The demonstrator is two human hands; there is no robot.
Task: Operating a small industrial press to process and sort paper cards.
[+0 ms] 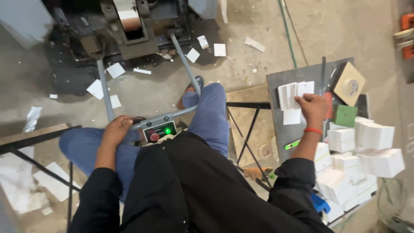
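Right hand (311,108) grip grasping fanned white cards (293,96), left hand (115,129) clenched on control bar (160,121)

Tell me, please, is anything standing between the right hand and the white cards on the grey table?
Nothing visible does. The right hand already rests on the fanned white cards on the grey table, its fingers touching them directly.

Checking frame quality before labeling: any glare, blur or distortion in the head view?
Head view: wide-angle bend at the edges, the floor curves; even, soft light with faint shadows; white card stacks nearly blown out; green indicator light blooms on the control box; left hand and right hand fairly sharp; black sleeves lose detail.
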